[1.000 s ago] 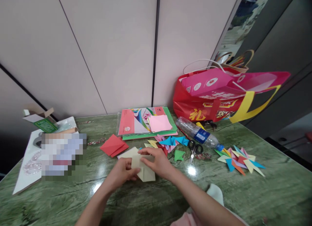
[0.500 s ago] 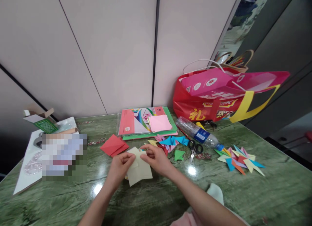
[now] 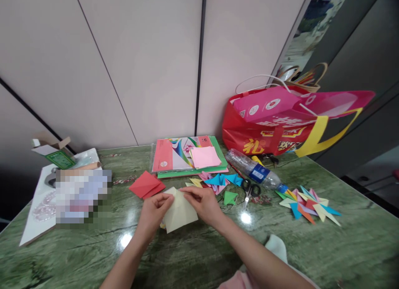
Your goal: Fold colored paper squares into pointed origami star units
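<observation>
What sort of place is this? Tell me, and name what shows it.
Probably an indoor craft spot: the scissors and colourful folded papers on the marbled tabletop, plus the held pale paper, suggest it.

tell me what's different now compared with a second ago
The left hand has moved up from the left side of the cream paper to its top edge, close to the right hand's fingertips. The paper has turned, and its lower edge now slants up to the right. Both hands hold it, as before. The red folded paper, scissors and bottle stayed put.
</observation>
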Tool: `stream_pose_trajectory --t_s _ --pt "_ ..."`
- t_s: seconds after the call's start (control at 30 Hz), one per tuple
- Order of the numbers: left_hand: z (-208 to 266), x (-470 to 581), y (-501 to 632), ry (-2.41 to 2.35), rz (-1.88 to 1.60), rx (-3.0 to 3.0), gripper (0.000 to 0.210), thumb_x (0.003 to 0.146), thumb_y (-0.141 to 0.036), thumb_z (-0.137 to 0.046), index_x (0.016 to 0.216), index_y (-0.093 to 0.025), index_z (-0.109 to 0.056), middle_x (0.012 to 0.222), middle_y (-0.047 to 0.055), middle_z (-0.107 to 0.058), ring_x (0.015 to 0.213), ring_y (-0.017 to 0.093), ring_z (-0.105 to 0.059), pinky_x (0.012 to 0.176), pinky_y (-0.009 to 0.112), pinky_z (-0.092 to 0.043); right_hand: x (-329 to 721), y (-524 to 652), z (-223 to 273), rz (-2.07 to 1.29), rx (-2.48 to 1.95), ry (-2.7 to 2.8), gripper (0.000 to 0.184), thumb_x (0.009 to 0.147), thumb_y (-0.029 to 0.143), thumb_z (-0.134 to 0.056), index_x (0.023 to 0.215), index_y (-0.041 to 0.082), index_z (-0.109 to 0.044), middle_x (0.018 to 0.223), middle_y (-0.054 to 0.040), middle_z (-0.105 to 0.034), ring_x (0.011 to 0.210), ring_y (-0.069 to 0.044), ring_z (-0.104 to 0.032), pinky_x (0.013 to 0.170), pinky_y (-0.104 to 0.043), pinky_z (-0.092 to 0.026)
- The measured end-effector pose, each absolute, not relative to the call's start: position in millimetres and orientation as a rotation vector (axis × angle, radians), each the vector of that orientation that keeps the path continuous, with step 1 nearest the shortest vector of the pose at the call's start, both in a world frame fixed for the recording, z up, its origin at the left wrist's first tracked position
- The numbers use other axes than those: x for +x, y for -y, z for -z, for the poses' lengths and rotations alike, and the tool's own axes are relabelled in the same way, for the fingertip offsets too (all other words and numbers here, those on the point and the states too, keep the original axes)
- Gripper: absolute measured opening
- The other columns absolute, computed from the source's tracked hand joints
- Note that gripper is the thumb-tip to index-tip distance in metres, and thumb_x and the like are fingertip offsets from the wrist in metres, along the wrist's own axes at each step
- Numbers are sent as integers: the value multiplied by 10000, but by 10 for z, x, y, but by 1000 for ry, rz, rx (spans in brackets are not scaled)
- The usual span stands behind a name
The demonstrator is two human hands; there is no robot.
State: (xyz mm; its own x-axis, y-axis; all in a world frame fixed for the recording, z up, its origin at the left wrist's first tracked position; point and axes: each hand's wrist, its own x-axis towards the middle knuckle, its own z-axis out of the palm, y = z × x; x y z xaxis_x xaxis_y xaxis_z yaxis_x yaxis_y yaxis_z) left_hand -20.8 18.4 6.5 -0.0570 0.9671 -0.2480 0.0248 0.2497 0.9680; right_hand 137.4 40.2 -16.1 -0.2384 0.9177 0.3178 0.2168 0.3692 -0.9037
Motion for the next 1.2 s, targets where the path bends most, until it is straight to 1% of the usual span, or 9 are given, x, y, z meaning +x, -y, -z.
stream_pose_trajectory --t_s 0.17,0.3,0.47,0.53,0.6,0.7,0.83,0.93,1.2 --pt "-58 -225 -199 -1377 -1095 1020 261 577 -380 -705 648 -133 -660 553 14 -665 489 130 -563 470 195 -400 1397 -382 96 -887 -842 1835 289 811 170 -491 1046 261 -633 1007 -42 -664 898 -171 -615 751 -305 -489" --pt "-71 -219 -202 -1394 -1111 1059 273 576 -395 -702 655 -137 -661 561 15 -667 497 141 -575 481 206 -417 1397 -380 82 -972 -848 1860 313 767 286 -587 1078 265 -614 1051 -60 -637 920 -187 -597 663 -286 -503" --pt "-77 -210 -195 -1388 -1086 1125 250 589 -384 -693 659 -146 -659 603 18 -685 538 146 -597 497 200 -432 1376 -396 94 -1072 -888 1729 190 800 289 -537 914 233 -679 920 -48 -681 857 -170 -616 758 -315 -484" --pt "-78 -203 -190 -1375 -1076 1132 245 592 -373 -692 680 -146 -666 602 20 -689 546 149 -604 491 197 -431 1369 -407 113 -1177 -953 1616 183 756 282 -581 903 208 -662 851 -42 -683 789 -164 -625 697 -294 -495" --pt "-84 -192 -186 -1373 -1078 1136 249 589 -368 -692 700 -146 -671 595 22 -690 553 157 -611 496 202 -437 1368 -422 134 -1287 -1013 1512 252 689 280 -641 923 188 -633 787 -29 -672 725 -156 -626 632 -269 -494" --pt "-97 -179 -181 -1379 -1081 1143 246 585 -359 -694 701 -145 -663 603 30 -698 572 169 -623 506 208 -445 1376 -447 158 -1393 -1040 1471 268 632 284 -682 863 156 -634 729 -16 -655 665 -141 -611 623 -266 -481" --pt "-89 -178 -181 -1352 -1036 1112 278 580 -341 -703 761 -141 -636 608 35 -705 565 169 -629 508 215 -448 1390 -464 175 -1469 -1039 1416 244 617 325 -691 766 137 -649 694 -11 -647 609 -125 -585 611 -267 -460" --pt "-64 -187 -181 -1341 -991 1078 329 569 -341 -717 806 -135 -618 589 34 -703 537 173 -628 496 225 -446 1393 -467 189 -1489 -1038 1360 275 589 345 -712 759 137 -654 680 -7 -647 593 -123 -579 606 -267 -455" --pt "-54 -188 -178 -1330 -976 1045 358 555 -357 -727 802 -122 -619 586 40 -703 517 173 -626 495 234 -444 1393 -481 229 -1473 -1031 1351 289 578 336 -713 774 132 -654 686 -16 -654 583 -119 -566 591 -265 -448"
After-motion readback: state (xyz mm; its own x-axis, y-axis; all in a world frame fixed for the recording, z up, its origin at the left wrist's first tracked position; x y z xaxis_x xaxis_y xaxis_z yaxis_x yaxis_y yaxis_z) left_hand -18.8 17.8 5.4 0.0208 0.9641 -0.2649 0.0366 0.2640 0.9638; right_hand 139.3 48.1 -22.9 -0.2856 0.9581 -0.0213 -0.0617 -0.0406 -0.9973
